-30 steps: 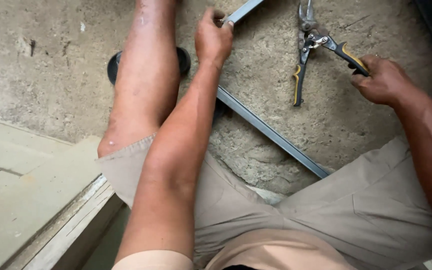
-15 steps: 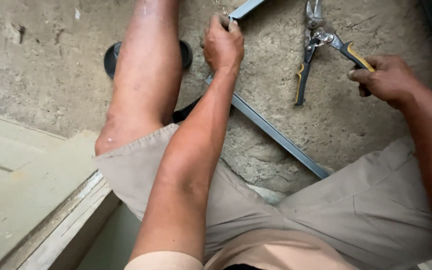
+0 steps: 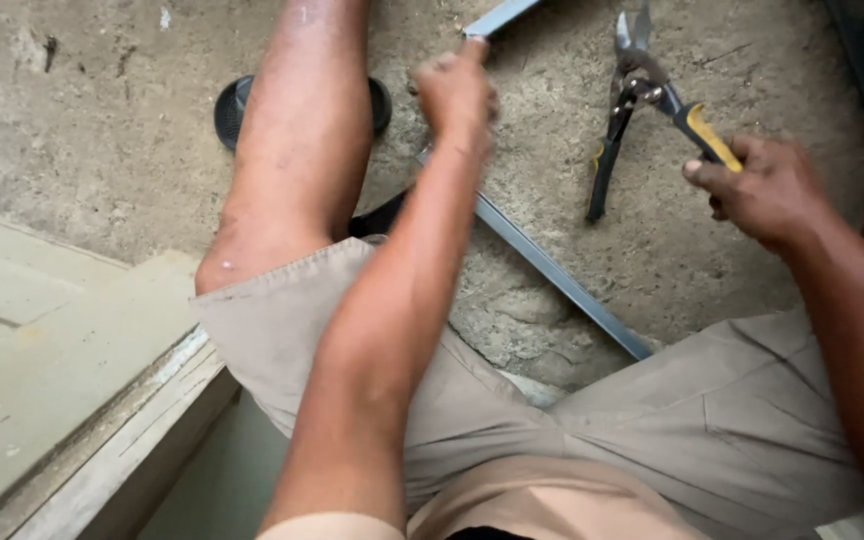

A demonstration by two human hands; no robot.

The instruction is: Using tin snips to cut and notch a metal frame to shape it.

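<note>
Two hands are at work over the rough concrete floor (image 3: 102,120). Our left hand (image 3: 455,92) is clenched in a fist on the grey metal strip (image 3: 562,282), which runs from that grip down toward our lap and up past the knuckles. Our right hand (image 3: 767,190) is wrapped around one yellow-and-black handle of the tin snips (image 3: 642,95); the blades lie beyond this grip, the other handle hanging free, apart from the strip.

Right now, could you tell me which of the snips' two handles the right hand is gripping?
The right hand grips the yellow-topped handle of the snips; the other handle hangs free.
</note>
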